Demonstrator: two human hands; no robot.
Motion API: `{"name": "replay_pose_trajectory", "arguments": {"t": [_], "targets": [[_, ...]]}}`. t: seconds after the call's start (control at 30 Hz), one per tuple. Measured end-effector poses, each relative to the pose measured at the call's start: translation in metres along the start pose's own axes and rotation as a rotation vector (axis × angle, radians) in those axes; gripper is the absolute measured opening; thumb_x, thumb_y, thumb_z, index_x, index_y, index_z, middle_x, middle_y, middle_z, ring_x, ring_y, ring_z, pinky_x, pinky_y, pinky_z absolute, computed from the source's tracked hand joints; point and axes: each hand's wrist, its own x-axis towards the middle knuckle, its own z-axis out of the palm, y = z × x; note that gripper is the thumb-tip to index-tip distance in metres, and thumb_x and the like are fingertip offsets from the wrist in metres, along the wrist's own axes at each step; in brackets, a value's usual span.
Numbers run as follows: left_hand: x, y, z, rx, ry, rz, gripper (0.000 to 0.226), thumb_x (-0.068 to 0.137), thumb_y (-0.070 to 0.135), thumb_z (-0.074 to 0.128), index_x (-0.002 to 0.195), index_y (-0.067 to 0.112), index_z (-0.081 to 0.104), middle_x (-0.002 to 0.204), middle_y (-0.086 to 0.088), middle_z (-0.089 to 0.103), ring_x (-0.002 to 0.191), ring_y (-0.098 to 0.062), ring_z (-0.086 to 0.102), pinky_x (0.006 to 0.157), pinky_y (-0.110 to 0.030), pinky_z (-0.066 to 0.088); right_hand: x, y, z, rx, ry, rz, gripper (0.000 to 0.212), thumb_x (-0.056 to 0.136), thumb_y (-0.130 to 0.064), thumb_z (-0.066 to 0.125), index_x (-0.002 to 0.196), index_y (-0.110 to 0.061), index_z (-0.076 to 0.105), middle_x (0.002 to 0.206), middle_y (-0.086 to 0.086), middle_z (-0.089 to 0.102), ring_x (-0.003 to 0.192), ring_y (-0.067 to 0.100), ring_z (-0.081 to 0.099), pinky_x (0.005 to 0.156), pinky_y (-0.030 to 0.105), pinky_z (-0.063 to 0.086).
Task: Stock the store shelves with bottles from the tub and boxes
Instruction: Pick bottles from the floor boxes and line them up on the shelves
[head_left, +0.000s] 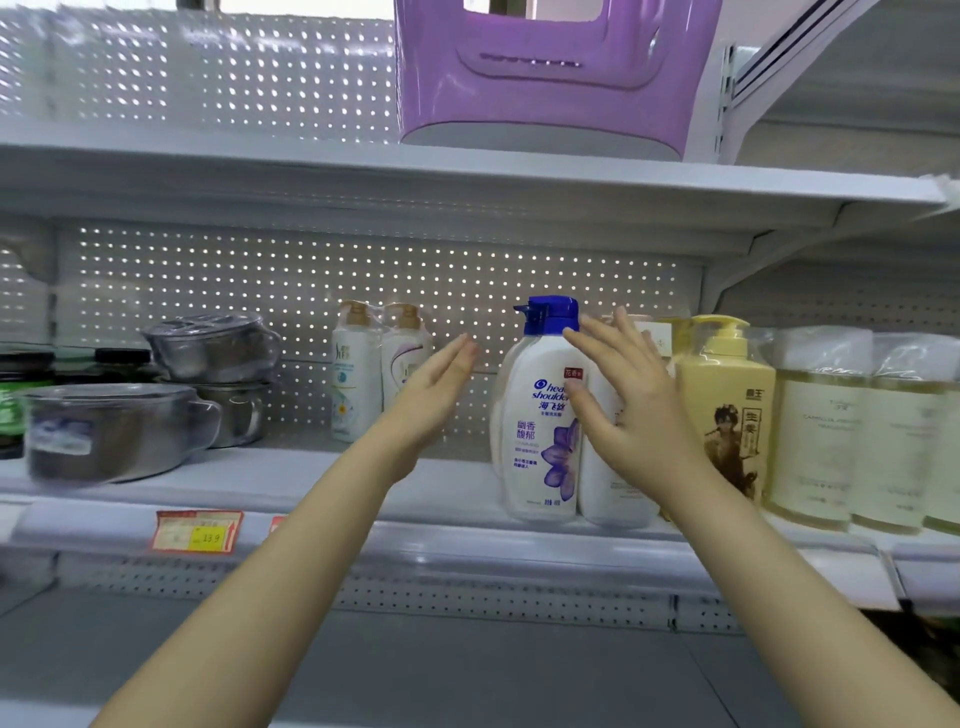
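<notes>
Shampoo bottle (535, 441) upright on shelf (260, 480), between the 2 hands. Left hand (431, 395) released, apart from it. Right hand (623, 405) released, fingers straight, overlapping bottle's right edge.

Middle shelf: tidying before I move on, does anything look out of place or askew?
The bottles stand upright, but steel pots at the left share their shelf, and the price label below the pots looks worn and ragged.
</notes>
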Motion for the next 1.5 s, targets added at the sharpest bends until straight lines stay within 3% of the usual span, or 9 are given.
{"name": "replay_pose_trajectory", "arguments": {"t": [0.17,0.33,0.43,0.67,0.83,1.0,1.23,1.5], "targets": [[-0.038,0.002,0.0,-0.095,0.061,0.104,0.044,0.09,0.069,0.035,0.128,0.052,0.049,0.147,0.023,0.042,0.137,0.0,0.036,0.116,-0.036,0.026,-0.019,-0.038,0.008,0.348,0.052,0.171,0.038,0.099,-0.017,0.054,0.136,-0.025,0.052,0.142,-0.017,0.043,0.143,0.002,0.026,0.11,0.005,0.017],[-0.08,0.004,-0.005,-0.128,0.078,0.153,0.047,0.098,0.058,0.031,0.138,0.039,0.047,0.145,0.023,0.045,0.134,0.006,0.038,0.118,-0.035,0.026,-0.041,-0.069,0.017,0.711,0.059,0.356,0.031,0.101,-0.023,0.05,0.129,-0.035,0.054,0.137,-0.015,0.054,0.13,-0.001,0.045,0.109,0.023,0.039],[-0.104,0.007,-0.016,-0.147,0.082,0.16,0.05,0.098,0.057,0.032,0.14,0.035,0.046,0.144,0.022,0.046,0.132,0.007,0.04,0.117,-0.031,0.027,-0.05,-0.09,0.024,0.862,0.086,0.443,0.031,0.101,-0.021,0.048,0.131,-0.026,0.058,0.131,-0.019,0.058,0.12,-0.012,0.05,0.097,0.008,0.04],[-0.153,0.004,-0.056,-0.237,0.071,0.137,0.04,0.09,0.06,0.033,0.12,0.045,0.056,0.132,0.028,0.055,0.127,0.01,0.044,0.113,-0.026,0.03,-0.07,-0.149,0.055,1.169,0.177,0.616,0.023,0.102,-0.02,0.046,0.115,-0.027,0.064,0.127,-0.008,0.065,0.124,0.003,0.055,0.11,0.032,0.039],[-0.192,-0.013,-0.102,-0.293,0.065,0.044,0.056,0.087,0.058,0.031,0.136,0.035,0.045,0.144,0.019,0.048,0.133,0.005,0.041,0.117,-0.029,0.028,-0.09,-0.199,0.082,1.227,0.213,0.724,0.024,0.103,-0.02,0.044,0.115,-0.026,0.063,0.126,-0.006,0.065,0.123,0.004,0.056,0.109,0.033,0.041],[-0.24,-0.037,-0.146,-0.367,0.049,-0.067,0.048,0.09,0.055,0.03,0.131,0.038,0.047,0.142,0.02,0.049,0.13,0.005,0.045,0.116,-0.028,0.03,-0.122,-0.253,0.111,1.229,0.184,0.833,0.025,0.103,-0.021,0.042,0.115,-0.027,0.063,0.124,-0.009,0.067,0.122,0.003,0.056,0.106,0.03,0.041],[-0.307,-0.074,-0.181,-0.392,0.029,-0.196,0.059,0.085,0.058,0.03,0.136,0.032,0.045,0.144,0.016,0.048,0.135,0.0,0.04,0.117,-0.03,0.027,-0.183,-0.31,0.139,1.199,0.124,0.995,0.026,0.105,-0.023,0.038,0.118,-0.028,0.06,0.127,-0.012,0.064,0.123,0.001,0.054,0.111,0.033,0.038],[-0.372,-0.124,-0.191,-0.405,0.062,-0.369,0.05,0.092,0.056,0.029,0.132,0.034,0.049,0.141,0.018,0.05,0.133,0.0,0.042,0.114,-0.028,0.031,-0.257,-0.336,0.158,1.177,0.091,1.153,0.028,0.105,-0.022,0.039,0.123,-0.023,0.059,0.127,-0.009,0.065,0.124,0.002,0.054,0.112,0.031,0.037]]}}
